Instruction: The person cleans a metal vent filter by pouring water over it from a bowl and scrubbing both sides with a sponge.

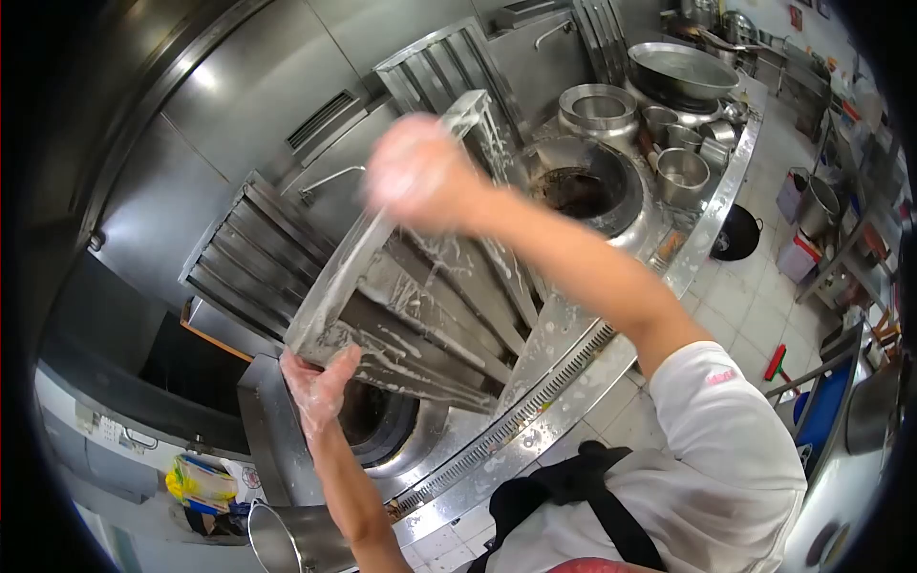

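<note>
A metal baffle filter point(420, 310) streaked with white suds stands tilted on the stove counter in front of me. My left hand point(323, 387) is wet with foam and grips the filter's lower left corner, thumb on the near face. At the filter's upper edge, my right hand point(417, 172) is smeared by motion and covered in lather. It looks closed in a rounded fist, and what it holds, if anything, cannot be made out. Suds run down the filter's slats and its top right corner.
Other baffle filters point(258, 253) lean on the steel back wall. Beside me are wok burners point(578, 186), a large wok point(683, 72), several pots point(682, 175) and a slotted drain channel point(506, 425). A steel bucket point(296, 540) stands at the lower left; a black pan point(735, 234) lies on the floor.
</note>
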`<act>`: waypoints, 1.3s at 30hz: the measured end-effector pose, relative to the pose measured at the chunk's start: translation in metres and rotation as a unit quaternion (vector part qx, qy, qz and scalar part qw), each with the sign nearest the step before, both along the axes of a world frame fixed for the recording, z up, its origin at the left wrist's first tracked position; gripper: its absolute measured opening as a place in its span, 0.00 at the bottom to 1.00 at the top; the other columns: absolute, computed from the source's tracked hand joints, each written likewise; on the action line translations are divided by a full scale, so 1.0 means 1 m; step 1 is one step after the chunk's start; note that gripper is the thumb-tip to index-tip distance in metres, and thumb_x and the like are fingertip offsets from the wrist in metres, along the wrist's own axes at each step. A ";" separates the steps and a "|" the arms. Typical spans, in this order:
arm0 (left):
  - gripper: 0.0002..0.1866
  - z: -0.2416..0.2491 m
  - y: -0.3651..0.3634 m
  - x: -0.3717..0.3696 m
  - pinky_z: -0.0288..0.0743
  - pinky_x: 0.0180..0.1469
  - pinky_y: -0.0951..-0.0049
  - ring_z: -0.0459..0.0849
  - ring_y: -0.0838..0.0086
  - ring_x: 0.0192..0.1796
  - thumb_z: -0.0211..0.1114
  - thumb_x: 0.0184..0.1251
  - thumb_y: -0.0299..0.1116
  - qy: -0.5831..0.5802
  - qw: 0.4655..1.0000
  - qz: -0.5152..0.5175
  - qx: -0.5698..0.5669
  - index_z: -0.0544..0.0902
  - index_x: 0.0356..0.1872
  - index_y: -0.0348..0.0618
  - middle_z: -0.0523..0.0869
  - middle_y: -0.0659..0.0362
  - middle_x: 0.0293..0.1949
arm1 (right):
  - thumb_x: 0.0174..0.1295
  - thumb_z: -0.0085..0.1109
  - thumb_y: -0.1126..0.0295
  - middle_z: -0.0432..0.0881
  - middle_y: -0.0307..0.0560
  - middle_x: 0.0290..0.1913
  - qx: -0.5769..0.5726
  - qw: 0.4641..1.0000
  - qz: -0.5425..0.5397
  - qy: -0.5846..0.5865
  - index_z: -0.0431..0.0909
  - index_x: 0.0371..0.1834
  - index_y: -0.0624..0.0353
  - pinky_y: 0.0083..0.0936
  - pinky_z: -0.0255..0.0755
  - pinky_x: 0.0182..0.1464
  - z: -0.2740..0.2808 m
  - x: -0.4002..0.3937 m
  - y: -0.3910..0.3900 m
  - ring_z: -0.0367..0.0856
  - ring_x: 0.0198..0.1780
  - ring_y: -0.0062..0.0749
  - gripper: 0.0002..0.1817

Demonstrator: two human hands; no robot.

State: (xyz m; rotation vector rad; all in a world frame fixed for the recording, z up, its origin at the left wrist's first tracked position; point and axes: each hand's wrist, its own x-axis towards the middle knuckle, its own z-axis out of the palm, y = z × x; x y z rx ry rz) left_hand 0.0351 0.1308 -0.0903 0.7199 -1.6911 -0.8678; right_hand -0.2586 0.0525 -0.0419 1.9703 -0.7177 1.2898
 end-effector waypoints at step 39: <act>0.27 -0.010 0.045 -0.005 0.74 0.45 0.77 0.81 0.78 0.40 0.78 0.52 0.28 0.011 1.000 -0.022 0.017 0.81 0.54 0.32 0.85 0.61 0.40 | 0.50 0.63 0.63 0.80 0.49 0.28 0.044 0.949 -0.127 -0.285 0.81 0.22 0.53 0.43 0.73 0.40 -0.012 -0.065 -0.001 0.79 0.35 0.46 0.07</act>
